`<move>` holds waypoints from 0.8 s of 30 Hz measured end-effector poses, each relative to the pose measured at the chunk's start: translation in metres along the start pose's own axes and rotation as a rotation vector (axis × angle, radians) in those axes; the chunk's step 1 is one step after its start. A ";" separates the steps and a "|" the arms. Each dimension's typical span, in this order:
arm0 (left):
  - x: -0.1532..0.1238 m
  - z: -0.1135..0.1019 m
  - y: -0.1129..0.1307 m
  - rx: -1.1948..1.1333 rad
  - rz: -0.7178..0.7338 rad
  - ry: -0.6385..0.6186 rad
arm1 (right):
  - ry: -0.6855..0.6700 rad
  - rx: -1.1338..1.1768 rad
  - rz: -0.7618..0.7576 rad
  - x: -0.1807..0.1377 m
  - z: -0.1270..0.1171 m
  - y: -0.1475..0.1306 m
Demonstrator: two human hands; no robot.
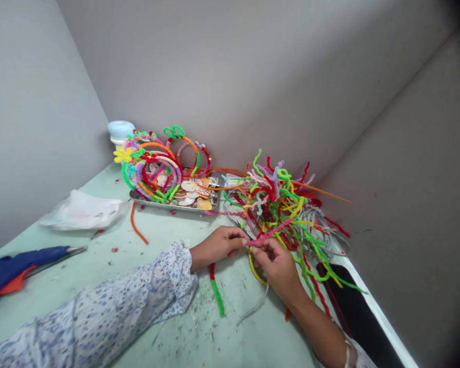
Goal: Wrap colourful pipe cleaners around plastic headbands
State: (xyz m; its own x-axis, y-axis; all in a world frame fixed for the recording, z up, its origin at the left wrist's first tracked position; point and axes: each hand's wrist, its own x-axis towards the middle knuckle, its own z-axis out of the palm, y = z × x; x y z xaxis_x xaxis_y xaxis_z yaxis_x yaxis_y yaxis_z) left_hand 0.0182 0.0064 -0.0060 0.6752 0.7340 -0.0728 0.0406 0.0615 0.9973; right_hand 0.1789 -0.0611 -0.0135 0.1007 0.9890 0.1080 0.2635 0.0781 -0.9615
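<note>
My left hand (pixel 220 247) and my right hand (pixel 276 265) meet over the middle of the table. Their fingertips pinch a pink pipe cleaner (pixel 272 233), which slants up to the right toward the pile. A yellow curved strip (pixel 254 271) shows beneath my right fingers, partly covered by them. Just below my left wrist lies a red and green pipe cleaner (pixel 216 296). A tangled heap of many-coloured pipe cleaners (pixel 281 189) rises right behind both hands.
Behind stands a metal tray (pixel 176 206) with flat, shell-like pieces and several colourful headbands (pixel 157 174). A plastic packet (pixel 84 210) and a blue-and-orange tool (pixel 26 268) lie left. At back left is a blue-lidded container (pixel 121 130); a dark flat object (pixel 362 319) lies along the right edge.
</note>
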 end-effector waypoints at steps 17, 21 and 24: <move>-0.007 0.004 0.002 0.183 0.169 0.049 | -0.024 0.034 0.022 0.002 -0.002 -0.002; -0.007 0.005 0.003 0.144 0.169 0.016 | -0.030 0.053 0.038 0.002 -0.002 -0.002; -0.008 0.005 0.004 0.091 0.141 -0.003 | -0.047 0.085 0.053 0.003 -0.003 -0.002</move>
State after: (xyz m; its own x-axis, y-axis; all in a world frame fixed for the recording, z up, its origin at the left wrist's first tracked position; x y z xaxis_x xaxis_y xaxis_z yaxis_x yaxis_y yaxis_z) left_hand 0.0169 -0.0027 -0.0013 0.6808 0.7293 0.0679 0.0118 -0.1035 0.9946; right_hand 0.1817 -0.0587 -0.0104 0.0671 0.9967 0.0467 0.1769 0.0342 -0.9836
